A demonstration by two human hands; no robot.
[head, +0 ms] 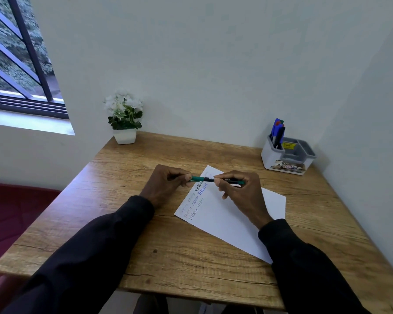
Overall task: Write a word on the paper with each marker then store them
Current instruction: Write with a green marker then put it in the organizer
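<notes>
A green marker [205,179] lies level in the air above the paper, held at both ends. My left hand [168,183] pinches its green cap end. My right hand [241,191] grips the dark barrel, whose green tail sticks out past the fingers. Below them a white paper [232,218] rests at an angle on the wooden table [173,252], with several handwritten words in different colours near its left edge. A white and grey organiser [288,158] at the back right holds several markers [278,132] upright in its left compartment.
A white pot with white flowers [124,118] stands at the table's back left corner. White walls close the back and right sides. A window is at the upper left, and a dark red seat [14,214] sits left of the table.
</notes>
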